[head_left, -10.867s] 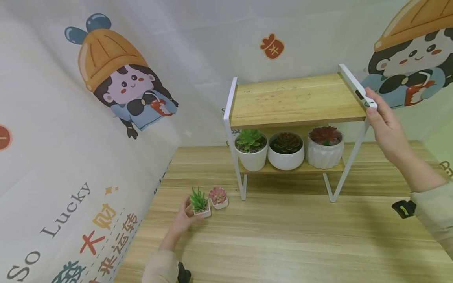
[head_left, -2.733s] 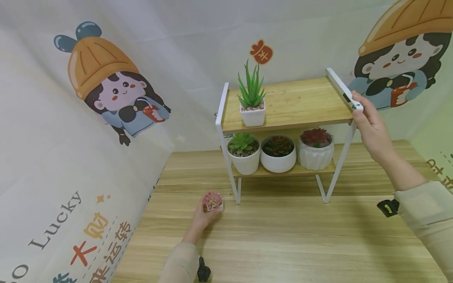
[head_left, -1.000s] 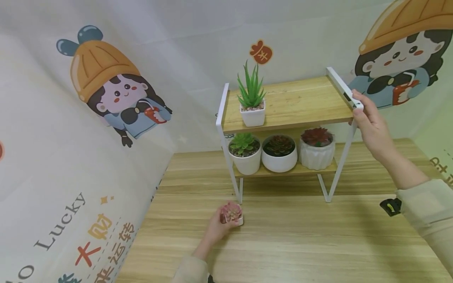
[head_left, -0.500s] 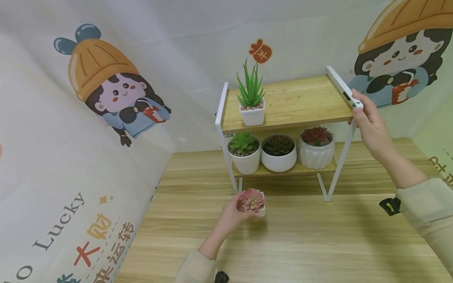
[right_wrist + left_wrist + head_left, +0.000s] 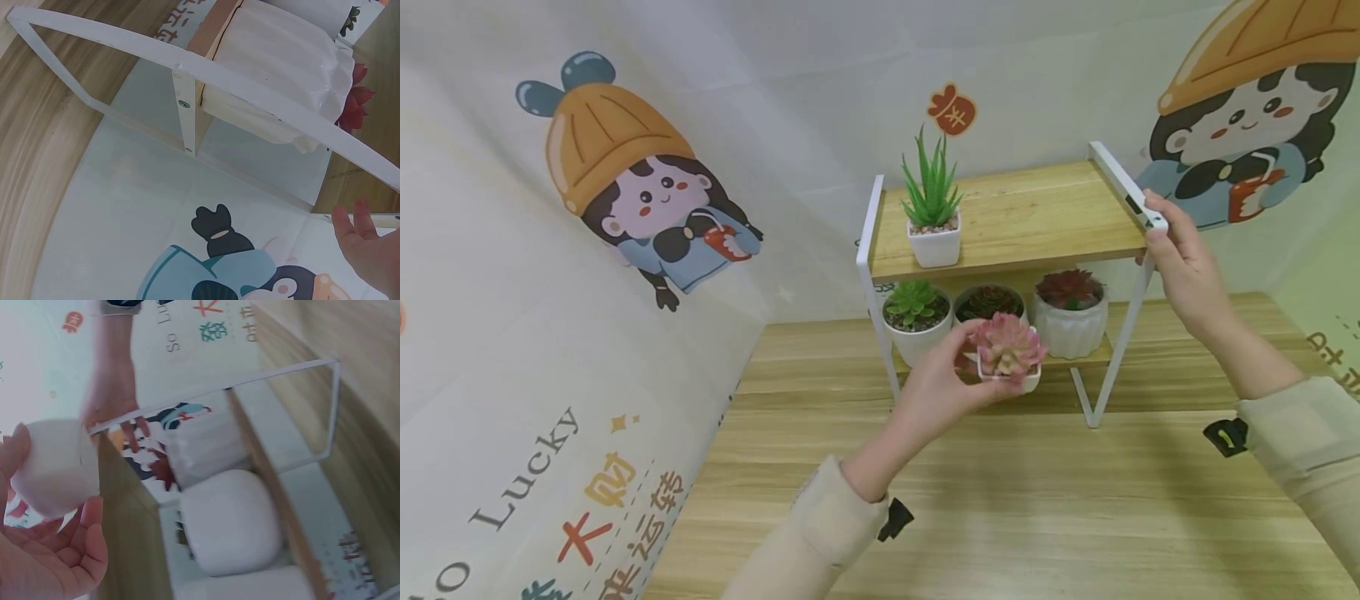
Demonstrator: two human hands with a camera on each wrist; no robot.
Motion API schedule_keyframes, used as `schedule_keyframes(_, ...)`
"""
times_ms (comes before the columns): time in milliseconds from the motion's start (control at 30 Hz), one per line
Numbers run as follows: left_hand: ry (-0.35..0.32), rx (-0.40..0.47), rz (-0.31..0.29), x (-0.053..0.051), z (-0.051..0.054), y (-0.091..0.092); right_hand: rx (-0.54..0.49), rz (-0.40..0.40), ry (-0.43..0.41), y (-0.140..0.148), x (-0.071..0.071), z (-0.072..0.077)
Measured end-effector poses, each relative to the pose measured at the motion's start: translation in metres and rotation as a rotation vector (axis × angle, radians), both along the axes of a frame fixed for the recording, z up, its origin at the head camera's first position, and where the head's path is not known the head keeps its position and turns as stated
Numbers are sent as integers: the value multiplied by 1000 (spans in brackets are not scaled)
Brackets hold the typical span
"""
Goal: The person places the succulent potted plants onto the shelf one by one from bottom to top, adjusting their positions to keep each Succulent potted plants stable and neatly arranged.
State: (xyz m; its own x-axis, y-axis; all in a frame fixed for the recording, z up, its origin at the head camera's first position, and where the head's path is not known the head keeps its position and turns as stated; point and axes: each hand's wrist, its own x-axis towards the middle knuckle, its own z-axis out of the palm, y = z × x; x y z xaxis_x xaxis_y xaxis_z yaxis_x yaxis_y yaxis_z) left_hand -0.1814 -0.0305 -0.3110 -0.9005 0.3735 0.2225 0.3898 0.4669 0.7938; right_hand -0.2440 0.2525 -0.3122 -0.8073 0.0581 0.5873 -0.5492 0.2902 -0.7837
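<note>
My left hand (image 5: pixel 934 390) grips a pink succulent (image 5: pixel 1009 346) in a small square white pot (image 5: pixel 55 467). It is held up in front of the lower shelf, partly covering the middle round pot. My right hand (image 5: pixel 1191 271) holds the top front corner of the white-framed wooden plant shelf (image 5: pixel 1045 208) at its right end. On the top board, near the left end, stands a spiky green aloe-like plant (image 5: pixel 932 196) in a square white pot. Below it sit a green succulent (image 5: pixel 913 304), a dark succulent (image 5: pixel 988 302) and a red succulent (image 5: pixel 1071 289) in white pots.
The shelf stands on a wood-grain table (image 5: pixel 1037 500) near a white backdrop (image 5: pixel 820 125) printed with cartoon figures. The shelf's white metal side frame (image 5: pixel 144 50) crosses the right wrist view. Right of the aloe-like plant, the top board is bare.
The aloe-like plant has gone from the table to the top board. My left hand has lifted the pink succulent off the table, moving right and up. My right hand keeps holding the shelf.
</note>
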Motion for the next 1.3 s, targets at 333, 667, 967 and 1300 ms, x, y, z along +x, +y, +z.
schedule_keyframes(333,79,80,-73,-24,62,37,12,-5,-18,0,-1,-1)
schedule_keyframes(667,15,11,7,-54,84,61,6,2,-9,-2,0,0)
schedule_keyframes(967,-26,-22,41,-68,81,70,-9,7,1,0,-2,-1)
schedule_keyframes(1300,-45,-60,40,-76,80,72,-15,5,10,0,-2,0)
